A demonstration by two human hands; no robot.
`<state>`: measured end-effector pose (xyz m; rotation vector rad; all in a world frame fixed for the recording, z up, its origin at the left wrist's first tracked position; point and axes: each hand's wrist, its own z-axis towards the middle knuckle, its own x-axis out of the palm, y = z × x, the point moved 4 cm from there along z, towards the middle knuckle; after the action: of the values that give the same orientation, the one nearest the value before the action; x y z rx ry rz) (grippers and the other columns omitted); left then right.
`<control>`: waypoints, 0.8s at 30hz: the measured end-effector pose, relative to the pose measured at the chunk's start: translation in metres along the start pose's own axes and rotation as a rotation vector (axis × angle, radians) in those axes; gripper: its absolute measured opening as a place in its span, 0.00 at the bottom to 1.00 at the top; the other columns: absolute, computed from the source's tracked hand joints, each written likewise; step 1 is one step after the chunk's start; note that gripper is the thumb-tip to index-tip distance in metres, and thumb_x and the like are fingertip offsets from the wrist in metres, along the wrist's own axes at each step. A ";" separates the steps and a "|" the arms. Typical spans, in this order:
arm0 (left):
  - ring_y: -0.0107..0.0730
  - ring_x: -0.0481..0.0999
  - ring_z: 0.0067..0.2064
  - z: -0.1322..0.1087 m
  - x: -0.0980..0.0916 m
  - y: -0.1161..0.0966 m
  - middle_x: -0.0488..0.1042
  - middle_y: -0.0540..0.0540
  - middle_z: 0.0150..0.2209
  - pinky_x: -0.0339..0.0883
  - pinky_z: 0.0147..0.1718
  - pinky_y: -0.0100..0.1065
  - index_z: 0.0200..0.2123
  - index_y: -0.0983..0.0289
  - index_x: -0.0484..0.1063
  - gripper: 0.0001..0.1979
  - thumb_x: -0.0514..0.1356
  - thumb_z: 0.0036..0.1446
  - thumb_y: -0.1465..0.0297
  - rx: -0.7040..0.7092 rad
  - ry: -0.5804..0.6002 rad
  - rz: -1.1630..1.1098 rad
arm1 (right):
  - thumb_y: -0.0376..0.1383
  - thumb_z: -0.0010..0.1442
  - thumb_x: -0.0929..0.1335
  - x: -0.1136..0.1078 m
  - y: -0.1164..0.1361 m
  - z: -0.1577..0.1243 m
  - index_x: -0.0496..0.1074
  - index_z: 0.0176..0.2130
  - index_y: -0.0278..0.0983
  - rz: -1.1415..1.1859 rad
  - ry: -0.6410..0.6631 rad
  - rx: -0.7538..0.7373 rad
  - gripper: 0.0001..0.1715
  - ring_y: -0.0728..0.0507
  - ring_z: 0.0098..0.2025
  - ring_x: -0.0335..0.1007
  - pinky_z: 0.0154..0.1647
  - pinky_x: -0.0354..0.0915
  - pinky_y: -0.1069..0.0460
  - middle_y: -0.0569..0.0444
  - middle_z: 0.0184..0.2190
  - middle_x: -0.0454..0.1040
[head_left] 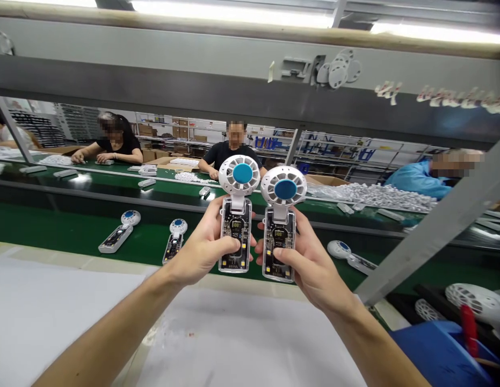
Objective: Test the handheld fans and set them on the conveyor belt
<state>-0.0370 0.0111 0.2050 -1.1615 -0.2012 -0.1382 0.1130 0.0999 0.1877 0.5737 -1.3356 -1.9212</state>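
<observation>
My left hand (211, 242) is closed around a handheld mini fan (236, 215), its thumb on the front of the clear casing. A second handheld mini fan (279, 252) is gripped by my right hand (310, 258), whose thumb also presses the casing front. Both fans stand upright side by side above the near table edge. Each has a round white head with a blue centre, and a dark circuit board with a small display shows through the body. Most of my fingers are hidden behind the fans.
Beyond the white table (233, 333) runs a green conveyor belt (153, 231) carrying several fans, including one fan (117, 234) at left. A slanted metal post (435, 226) and blue bin (439, 349) stand at right. Across the belt, several people sit near piles of white parts (386, 196).
</observation>
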 end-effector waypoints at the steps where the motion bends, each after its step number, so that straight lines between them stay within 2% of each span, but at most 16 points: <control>1: 0.36 0.81 0.32 0.000 0.000 0.001 0.78 0.54 0.39 0.74 0.32 0.35 0.58 0.61 0.56 0.31 0.63 0.52 0.77 -0.003 0.000 -0.003 | 0.34 0.60 0.69 0.000 0.000 0.000 0.50 0.67 0.51 0.001 0.001 -0.003 0.42 0.41 0.44 0.76 0.42 0.76 0.45 0.51 0.55 0.73; 8: 0.38 0.81 0.35 0.000 0.000 0.004 0.78 0.55 0.39 0.74 0.34 0.36 0.60 0.60 0.52 0.34 0.63 0.53 0.76 -0.014 0.015 -0.034 | 0.35 0.59 0.69 0.002 -0.002 -0.001 0.49 0.68 0.53 0.037 -0.006 0.008 0.44 0.41 0.43 0.77 0.42 0.76 0.44 0.53 0.55 0.72; 13: 0.41 0.81 0.42 -0.002 0.000 0.005 0.78 0.56 0.42 0.73 0.39 0.37 0.60 0.59 0.52 0.35 0.64 0.52 0.76 -0.023 0.027 -0.015 | 0.30 0.55 0.69 -0.002 0.001 -0.001 0.51 0.67 0.53 0.073 -0.016 0.021 0.47 0.41 0.44 0.77 0.40 0.76 0.45 0.52 0.54 0.72; 19: 0.34 0.80 0.37 -0.003 -0.001 0.005 0.78 0.54 0.41 0.73 0.39 0.36 0.60 0.58 0.50 0.36 0.62 0.51 0.80 0.001 0.022 -0.029 | 0.28 0.55 0.69 -0.002 0.003 -0.002 0.47 0.68 0.52 0.033 0.017 0.010 0.50 0.43 0.42 0.76 0.38 0.75 0.48 0.53 0.48 0.75; 24: 0.35 0.80 0.33 -0.002 0.000 0.005 0.79 0.54 0.37 0.73 0.35 0.35 0.57 0.62 0.53 0.30 0.62 0.54 0.75 -0.017 -0.005 -0.032 | 0.32 0.58 0.68 -0.004 0.000 0.000 0.52 0.66 0.51 0.080 -0.009 -0.005 0.42 0.43 0.41 0.77 0.37 0.76 0.47 0.52 0.50 0.74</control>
<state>-0.0359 0.0113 0.1999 -1.1758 -0.2238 -0.1653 0.1154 0.1025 0.1875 0.5024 -1.3390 -1.8633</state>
